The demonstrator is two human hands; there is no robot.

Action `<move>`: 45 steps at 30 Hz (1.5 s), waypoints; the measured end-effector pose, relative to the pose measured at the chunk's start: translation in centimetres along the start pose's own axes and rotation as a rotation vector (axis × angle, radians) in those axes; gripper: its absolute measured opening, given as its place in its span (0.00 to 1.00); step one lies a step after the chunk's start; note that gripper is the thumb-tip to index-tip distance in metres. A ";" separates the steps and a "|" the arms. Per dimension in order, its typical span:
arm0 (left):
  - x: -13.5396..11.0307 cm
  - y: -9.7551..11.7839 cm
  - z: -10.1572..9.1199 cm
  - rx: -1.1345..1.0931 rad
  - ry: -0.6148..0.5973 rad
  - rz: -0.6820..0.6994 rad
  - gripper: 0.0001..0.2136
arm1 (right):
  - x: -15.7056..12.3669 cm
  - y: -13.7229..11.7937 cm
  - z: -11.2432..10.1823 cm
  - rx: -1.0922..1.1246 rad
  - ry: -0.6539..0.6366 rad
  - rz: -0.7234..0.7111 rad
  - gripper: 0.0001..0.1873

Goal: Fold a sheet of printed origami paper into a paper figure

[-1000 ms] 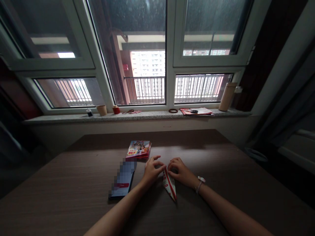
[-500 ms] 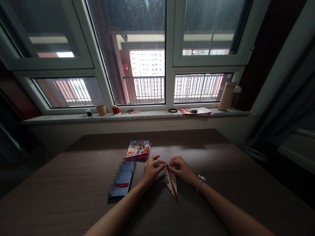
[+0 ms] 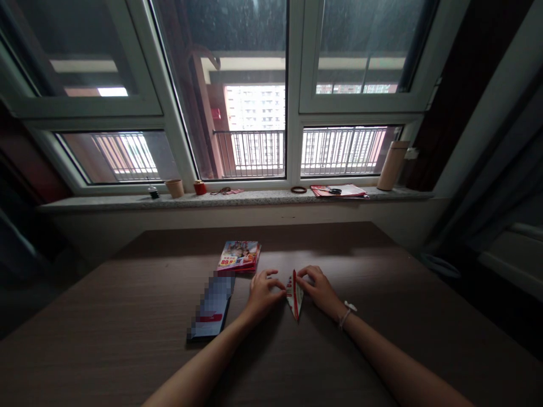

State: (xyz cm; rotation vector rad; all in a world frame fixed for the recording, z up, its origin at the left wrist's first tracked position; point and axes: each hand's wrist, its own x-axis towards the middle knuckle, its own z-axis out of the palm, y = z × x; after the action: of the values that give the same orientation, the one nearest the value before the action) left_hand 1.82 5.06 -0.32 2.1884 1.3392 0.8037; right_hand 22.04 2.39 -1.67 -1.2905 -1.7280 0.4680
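A small piece of folded paper, white with red print and a red strip down its middle, is held just in front of me. It has a kite-like outline, with one point toward me and one away. My left hand pinches its left edge between thumb and fingers, the other fingers curled loosely above. On the opposite side, the closed thumb and fingers of my right hand grip the paper's right edge. A bracelet with a white piece circles my right wrist.
A phone lies left of my left hand on the brown table. Behind it sits a stack of colourful leaflets. Along the windowsill stand a paper cup, a tan bottle and scissors on red papers.
The folded paper has shifted away from me and slightly right, and looks shorter and wider. My right hand has moved a little right and now grips its side rather than its top.
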 end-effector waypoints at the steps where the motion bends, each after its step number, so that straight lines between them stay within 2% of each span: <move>1: 0.0 -0.1 0.1 0.000 0.010 0.003 0.02 | 0.0 0.0 -0.2 0.000 -0.031 -0.013 0.09; 5: 0.0 -0.2 0.3 0.002 0.048 0.002 0.02 | -0.4 0.1 -0.7 -0.032 -0.137 -0.054 0.05; 10: -0.2 -0.1 0.4 0.019 0.065 0.023 0.02 | -0.5 0.2 -0.8 -0.140 -0.134 -0.108 0.02; 16: 0.0 -0.6 0.4 0.041 0.032 0.044 0.04 | -0.5 -0.6 -1.1 -0.246 -0.180 -0.227 0.06; 19: 0.2 -1.0 0.0 0.047 -0.011 0.065 0.05 | -0.7 -1.1 -1.5 -0.252 -0.227 -0.235 0.09; 24: 0.2 -1.4 -0.6 0.047 -0.047 0.097 0.03 | -0.8 -1.6 -1.9 -0.212 -0.243 -0.214 0.06; 30: -0.1 -0.7 -0.1 0.122 -0.030 0.119 0.03 | -0.7 -0.9 -0.8 -0.147 -0.207 -0.098 0.04; 32: -0.1 -0.4 0.1 0.139 -0.030 0.130 0.02 | -0.7 -0.8 -0.4 -0.152 -0.191 -0.079 0.02; 34: -0.1 -0.2 0.2 0.143 -0.023 0.125 0.01 | -0.8 -0.8 -0.2 -0.166 -0.177 -0.075 0.04; 38: 0.1 0.1 0.4 0.146 0.000 0.102 0.04 | -0.8 -0.7 0.3 -0.183 -0.156 -0.066 0.04; 45: 0.2 0.1 0.7 0.141 0.000 0.087 0.03 | -0.5 -0.6 1.0 -0.224 -0.111 0.032 0.02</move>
State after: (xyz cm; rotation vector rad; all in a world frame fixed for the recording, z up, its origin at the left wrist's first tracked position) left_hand 2.42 5.15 -0.66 2.3696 1.3459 0.7613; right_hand 20.91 1.93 -1.98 -1.4761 -1.8970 0.3780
